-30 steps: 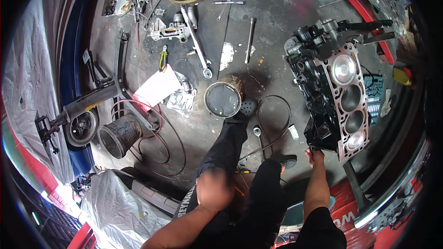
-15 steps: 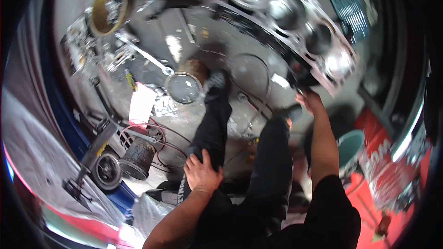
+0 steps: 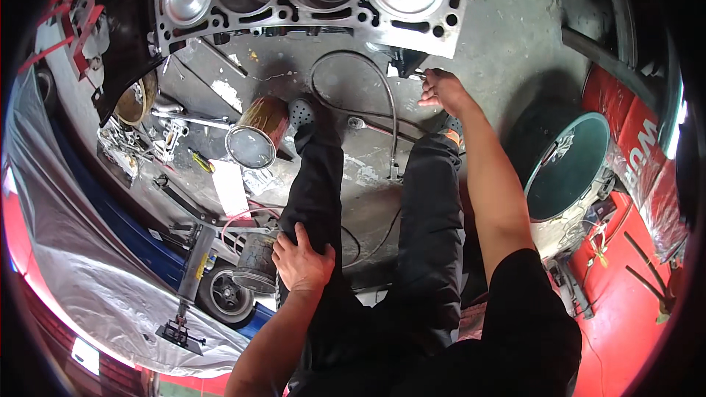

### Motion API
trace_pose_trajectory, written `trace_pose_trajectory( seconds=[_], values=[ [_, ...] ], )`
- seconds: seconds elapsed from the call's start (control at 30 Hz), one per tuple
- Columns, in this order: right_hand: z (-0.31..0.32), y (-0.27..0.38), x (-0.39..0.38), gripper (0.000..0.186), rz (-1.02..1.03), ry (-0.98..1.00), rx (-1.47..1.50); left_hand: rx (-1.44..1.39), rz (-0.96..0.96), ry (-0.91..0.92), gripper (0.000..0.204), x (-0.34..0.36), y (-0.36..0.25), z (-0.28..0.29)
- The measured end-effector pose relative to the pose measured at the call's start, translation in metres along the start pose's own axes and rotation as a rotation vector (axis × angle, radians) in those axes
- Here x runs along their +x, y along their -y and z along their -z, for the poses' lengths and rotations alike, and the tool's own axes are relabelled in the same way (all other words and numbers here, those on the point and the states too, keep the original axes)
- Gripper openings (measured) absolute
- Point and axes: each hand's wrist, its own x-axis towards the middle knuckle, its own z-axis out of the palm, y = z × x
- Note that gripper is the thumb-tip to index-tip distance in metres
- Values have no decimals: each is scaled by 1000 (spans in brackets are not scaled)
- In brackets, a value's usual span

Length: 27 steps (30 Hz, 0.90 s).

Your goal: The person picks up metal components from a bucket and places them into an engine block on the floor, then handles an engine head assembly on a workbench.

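Observation:
A large engine block (image 3: 393,26) with bright piston tops spans the upper middle, seen from above. My right hand (image 3: 445,92) is at the black bracket (image 3: 404,57) on the block's lower right corner, fingers curled around a small metal piece that is too hidden to name. My left hand (image 3: 301,257) rests on my left thigh, fingers apart and holding nothing. Between the block and my legs a black hose (image 3: 391,110) loops over the floor, near a ratchet (image 3: 357,123).
A rusty can (image 3: 265,121), pliers (image 3: 200,159), a white sheet (image 3: 229,187) and a dark metal bucket (image 3: 254,265) stand or lie left of my legs. A covered car (image 3: 88,235) is at left, a large green tub (image 3: 566,140) and red cabinet (image 3: 610,323) at right.
The view has swung so the block now lies across the top instead of the right. My left hand has settled on my thigh; my right hand stays at the block's corner.

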Motion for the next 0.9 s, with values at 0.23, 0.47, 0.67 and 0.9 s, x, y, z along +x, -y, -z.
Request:
trace_pose_trajectory(
  seconds=[0.23, 0.47, 0.67, 0.9],
  values=[
    [6, 13, 8, 51, -250, 26, -79, 37, 17, 6, 74, -3, -14, -8],
    [1, 8, -2, 38, 99, 59, -119, 71, 50, -7, 73, -6, -16, -10],
    [15, 9, 16, 50, -191, 19, -268, 46, 12, 5, 70, -3, -22, -13],
    [-1, 0, -9, 50, 107, -61, -242, -8, 5, -28, 71, -8, -7, -23]
  ],
)
